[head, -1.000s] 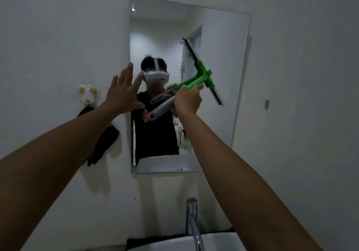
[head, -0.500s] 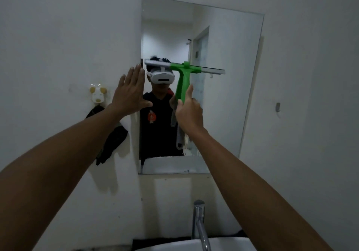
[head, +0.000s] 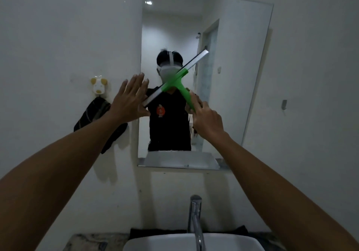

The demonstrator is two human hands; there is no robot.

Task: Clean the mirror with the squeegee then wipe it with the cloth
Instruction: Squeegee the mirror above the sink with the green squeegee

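squeegee [head: 175,83] green, blade diagonal on mirror [head: 233,76]; right hand [head: 206,119] grips handle, left hand [head: 132,101] flat, fingers spread.

Green squeegee [head: 175,83] tilted on mirror [head: 233,76]

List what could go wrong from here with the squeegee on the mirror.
The squeegee sits tilted, so its blade may leave streaks on the mirror. The blade's lower end is close to the left hand at the mirror's edge and may bump it. The right hand grips only the handle's end, so it might slip.
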